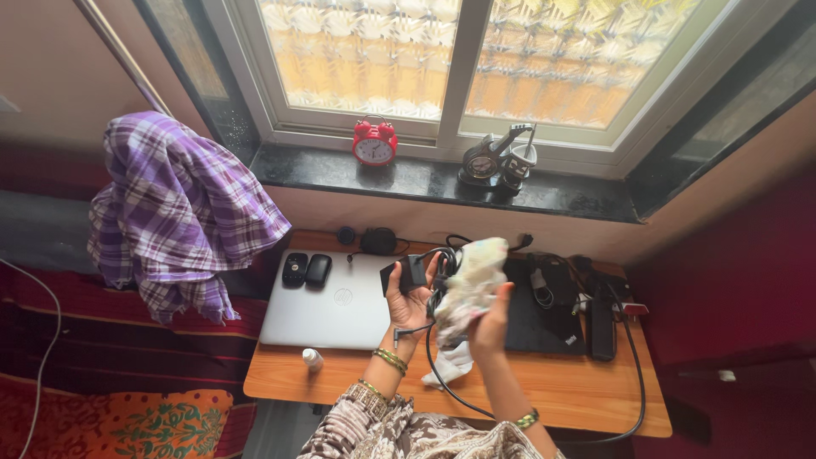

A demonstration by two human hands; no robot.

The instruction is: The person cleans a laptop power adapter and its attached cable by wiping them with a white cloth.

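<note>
Above the wooden desk (544,387), the left hand (410,299) grips a black power adapter (405,274), its cable (442,374) hanging below. Just right of that grip, the right hand (490,321) closes on a crumpled pale cloth (469,285). Left of both lies a silver laptop (327,308).

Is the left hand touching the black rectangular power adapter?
Touching. The head view shows the left hand with its fingers curled around the black rectangular power adapter, which rests in the raised palm; no gap shows between them.
</note>
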